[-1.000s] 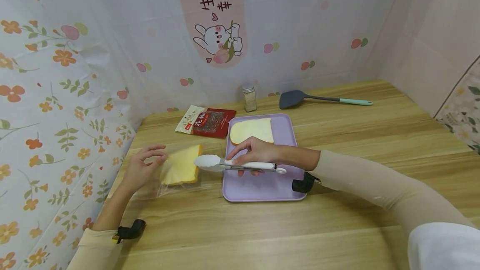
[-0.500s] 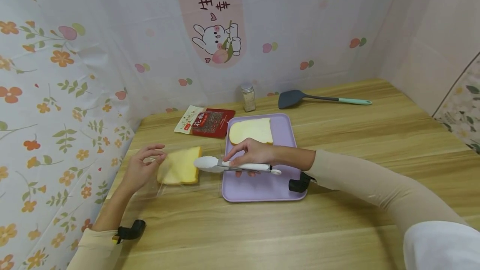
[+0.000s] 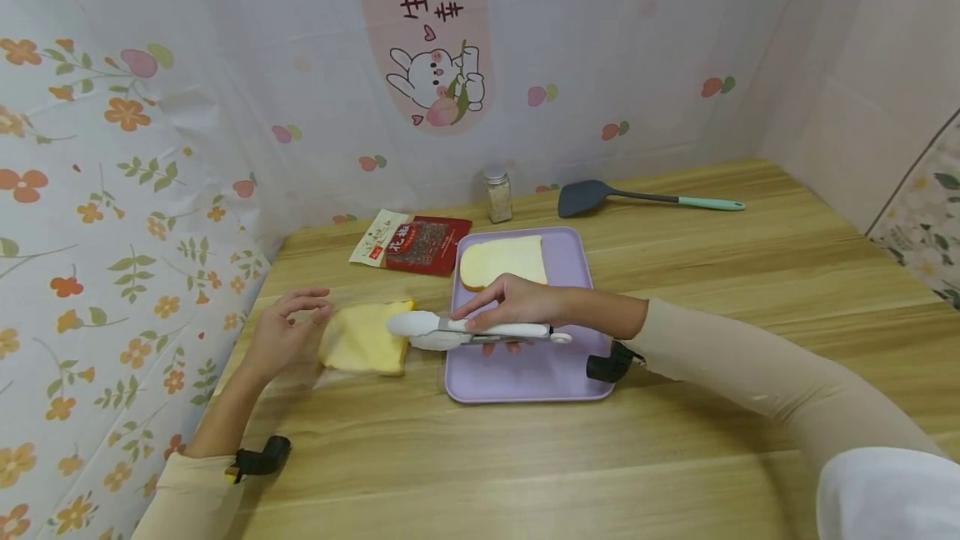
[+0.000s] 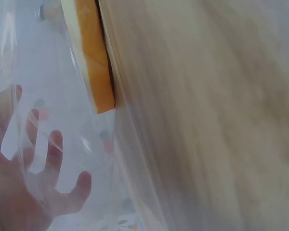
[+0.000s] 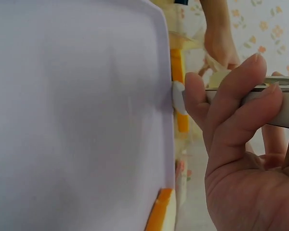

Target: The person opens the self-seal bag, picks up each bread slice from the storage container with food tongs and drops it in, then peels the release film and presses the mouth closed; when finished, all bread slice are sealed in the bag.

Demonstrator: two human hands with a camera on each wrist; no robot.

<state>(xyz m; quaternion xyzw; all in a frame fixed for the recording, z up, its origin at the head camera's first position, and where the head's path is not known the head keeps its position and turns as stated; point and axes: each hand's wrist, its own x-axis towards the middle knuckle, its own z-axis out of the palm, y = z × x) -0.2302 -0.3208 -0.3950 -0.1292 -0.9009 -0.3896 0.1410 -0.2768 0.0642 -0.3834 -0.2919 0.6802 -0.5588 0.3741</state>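
Observation:
My left hand pinches the edge of a clear plastic bag; in the left wrist view its curved fingers show through the film. A yellow bread slice with an orange crust lies at the bag, left of the tray. My right hand grips white-tipped tongs by the handles, above the lilac tray. The tongs' two white ends stand slightly apart and overlap the slice's right edge in the head view. Another bread slice lies at the tray's back left.
Behind the tray stands a small glass jar with a metal lid. A red spice packet lies at the back left. A dark spatula with a mint handle lies at the back right. A printed curtain closes off the back.
The slice by the bag has shifted slightly right and toward me. The tongs' white ends have spread a little apart. Both hands stay nearly in place.

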